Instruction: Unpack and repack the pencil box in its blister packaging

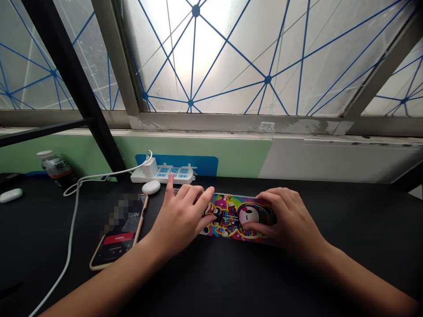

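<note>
A colourful flat case (228,218) with a cartoon figure printed on its face is on the black table, its long side running left to right. I cannot tell whether it is a pencil case or another kind of box. Around its left end is my left hand (185,209), thumb on the printed face, one finger pointing up and away. My right hand (287,215) grips the right end, with the thumb over the print and the fingers at the far edge. Both ends of the case are partly hidden by my hands.
Left of my forearm lies a phone (120,237). Behind it are a white oval case (151,187) and a white power strip (178,178) with a plugged-in charger; its cable (73,229) runs down the left. A bottle (56,167) leans near the wall, beside a black post (95,127).
</note>
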`<state>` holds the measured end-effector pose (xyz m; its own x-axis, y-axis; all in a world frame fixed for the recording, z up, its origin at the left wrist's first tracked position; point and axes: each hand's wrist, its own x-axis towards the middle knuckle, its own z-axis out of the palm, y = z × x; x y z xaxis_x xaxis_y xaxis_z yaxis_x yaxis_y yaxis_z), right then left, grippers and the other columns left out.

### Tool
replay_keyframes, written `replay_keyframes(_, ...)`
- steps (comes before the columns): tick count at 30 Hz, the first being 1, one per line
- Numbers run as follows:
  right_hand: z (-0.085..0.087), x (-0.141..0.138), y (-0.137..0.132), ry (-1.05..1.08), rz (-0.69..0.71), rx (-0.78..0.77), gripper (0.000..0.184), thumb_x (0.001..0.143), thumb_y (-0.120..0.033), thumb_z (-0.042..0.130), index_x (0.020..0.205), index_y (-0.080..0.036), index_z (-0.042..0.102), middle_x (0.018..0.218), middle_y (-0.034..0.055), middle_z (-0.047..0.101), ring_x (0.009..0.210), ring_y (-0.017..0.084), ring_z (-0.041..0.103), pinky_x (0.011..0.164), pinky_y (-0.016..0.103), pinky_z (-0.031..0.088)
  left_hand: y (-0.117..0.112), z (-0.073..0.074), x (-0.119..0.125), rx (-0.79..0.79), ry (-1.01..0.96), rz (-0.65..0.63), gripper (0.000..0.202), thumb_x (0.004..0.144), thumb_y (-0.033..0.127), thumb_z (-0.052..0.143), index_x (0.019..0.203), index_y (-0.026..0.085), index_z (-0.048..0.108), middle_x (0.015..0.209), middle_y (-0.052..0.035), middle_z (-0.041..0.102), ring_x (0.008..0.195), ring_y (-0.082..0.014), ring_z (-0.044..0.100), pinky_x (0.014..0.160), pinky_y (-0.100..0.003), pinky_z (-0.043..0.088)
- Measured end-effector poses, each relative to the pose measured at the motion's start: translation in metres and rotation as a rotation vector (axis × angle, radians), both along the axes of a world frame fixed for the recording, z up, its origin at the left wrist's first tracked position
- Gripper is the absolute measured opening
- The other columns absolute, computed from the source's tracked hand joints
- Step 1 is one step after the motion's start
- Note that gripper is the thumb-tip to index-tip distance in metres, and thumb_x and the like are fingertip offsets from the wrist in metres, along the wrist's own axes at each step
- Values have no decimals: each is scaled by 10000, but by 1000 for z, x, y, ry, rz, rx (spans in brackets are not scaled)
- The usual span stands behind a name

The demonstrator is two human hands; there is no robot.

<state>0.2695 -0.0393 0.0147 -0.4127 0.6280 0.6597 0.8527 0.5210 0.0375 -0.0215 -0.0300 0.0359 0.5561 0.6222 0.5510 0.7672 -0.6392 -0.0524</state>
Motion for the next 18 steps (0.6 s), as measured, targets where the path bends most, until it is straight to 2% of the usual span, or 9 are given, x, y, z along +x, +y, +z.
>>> replay_keyframes(3, 3, -2, -11, 3, 31, 88, 398, 851, -514, 704, 1108, -259, 539, 1078, 101, 683, 980, 303, 634, 943, 486, 456, -13, 9, 1, 75, 51, -40, 209, 972, 337, 573, 1117, 198, 632, 1040, -76, 701, 982, -257, 652, 1181, -617, 173)
replay_keyframes(4, 5, -4, -15, -12, 46, 96, 303, 883, -448, 685, 1082, -268, 543, 1120, 94, 686, 1002, 290, 642, 974, 482, 452, -18, 9, 3, 98, 67, -53, 154, 987, 283, 535, 1045, 186, 641, 1058, -88, 699, 1007, -260, 652, 1167, -592, 239)
replay_keyframes(6, 5, -9, -22, -93, 96, 81, 81, 943, -310, 605, 999, -272, 561, 1178, 73, 688, 1019, 256, 656, 1000, 455, 457, -26, 4, 8, 126, 115, -78, 195, 994, 166, 450, 939, 176, 637, 1190, -126, 676, 1138, -296, 624, 1124, -576, 329)
replay_keyframes(7, 4, -13, -24, -150, 122, 69, 22, 960, -247, 558, 957, -264, 571, 1180, 70, 692, 1020, 247, 659, 983, 439, 471, -28, -1, 11, 120, 153, -92, 232, 986, 126, 418, 920, 176, 634, 1263, -142, 651, 1203, -325, 595, 1096, -587, 364)
replay_keyframes(8, 1, -17, -25, -207, 145, 60, 90, 965, -200, 517, 927, -251, 582, 1164, 75, 698, 1016, 248, 660, 950, 428, 489, -30, -8, 14, 91, 193, -100, 229, 981, 124, 417, 928, 174, 634, 1311, -155, 629, 1229, -353, 580, 1056, -588, 409)
replay_keyframes(10, -6, -25, -23, -286, 171, 41, 138, 952, -163, 484, 916, -214, 607, 1119, 105, 704, 1010, 275, 653, 879, 433, 515, -31, -21, 20, -1, 243, -101, 156, 959, 143, 481, 990, 162, 633, 1364, -168, 595, 1228, -376, 581, 995, -554, 476)
replay_keyframes(12, -13, -29, -17, -299, 190, 2, 112, 936, -181, 509, 927, -181, 621, 1113, 133, 692, 1012, 299, 637, 845, 447, 522, -28, -29, 23, -56, 235, -82, 129, 943, 185, 542, 1036, 157, 627, 1380, -174, 581, 1255, -393, 554, 988, -559, 478)
replay_keyframes(16, -17, -26, -4, -233, 257, -89, 81, 934, -240, 573, 878, -192, 607, 1162, 124, 666, 995, 274, 620, 843, 441, 508, -19, -24, 21, -204, 131, -74, 349, 937, 423, 589, 1162, 156, 587, 1293, -142, 632, 1207, -341, 570, 979, -518, 486)
replay_keyframes(18, -15, -24, -3, -195, 283, -123, 119, 937, -293, 596, 862, -201, 600, 1149, 117, 666, 978, 267, 616, 838, 434, 505, -14, -22, 17, -234, 103, -55, 411, 942, 472, 567, 1211, 161, 574, 1263, -130, 642, 1163, -315, 585, 977, -497, 481)
